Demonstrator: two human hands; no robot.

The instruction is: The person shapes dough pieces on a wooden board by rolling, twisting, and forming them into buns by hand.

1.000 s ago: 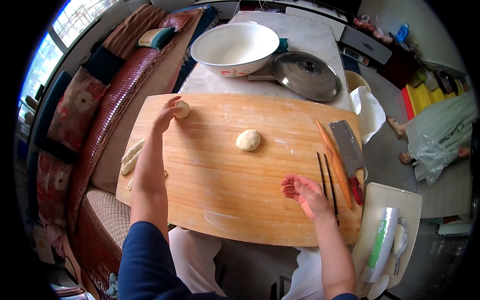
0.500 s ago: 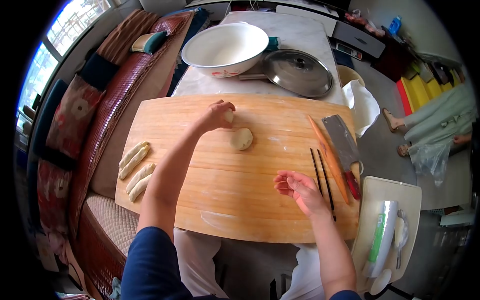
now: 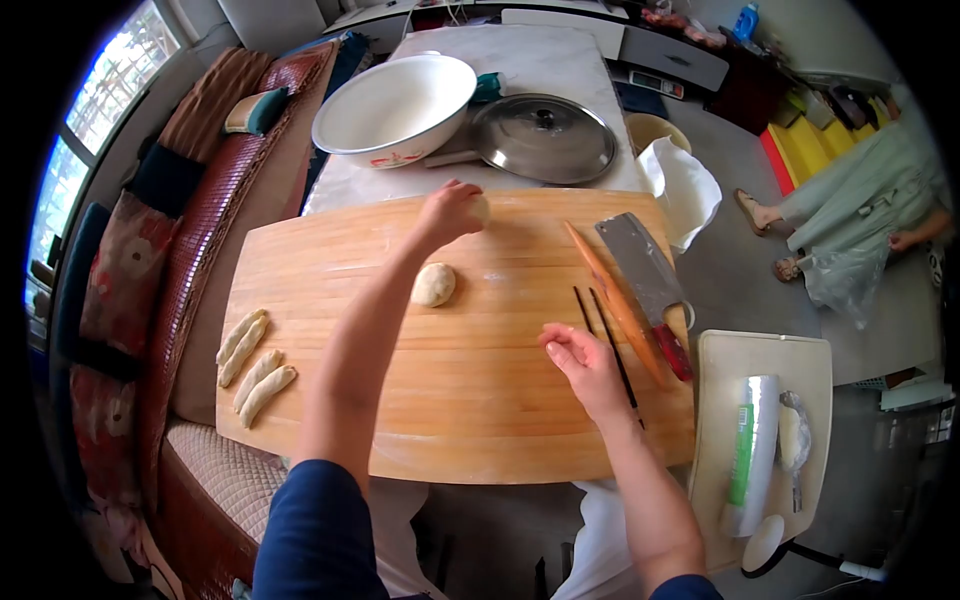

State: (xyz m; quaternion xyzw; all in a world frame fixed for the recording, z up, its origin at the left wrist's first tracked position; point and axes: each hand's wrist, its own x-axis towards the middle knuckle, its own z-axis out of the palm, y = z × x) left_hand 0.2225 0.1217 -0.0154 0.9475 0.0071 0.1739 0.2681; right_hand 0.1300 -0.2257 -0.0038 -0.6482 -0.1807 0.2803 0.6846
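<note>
Dough ball (image 3: pixel 482 211): my left hand (image 3: pixel 453 212) is pinching it, probably gently, keeping it round; right hand (image 3: pixel 582 366) is hovering empty, loosely spread, beside chopsticks (image 3: pixel 619 362).

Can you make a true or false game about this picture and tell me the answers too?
1. The left hand holds a small, round, pale dough ball. True.
2. The right hand grips the broad steel cleaver with a red handle. False: that hand looks empty, and the cleaver lies on the pale wooden board.
3. Four long, pale dough rolls lie on the board's left side. True.
4. The round, shiny metal lid covers the big white bowl. False: the lid is beside the bowl.
</note>
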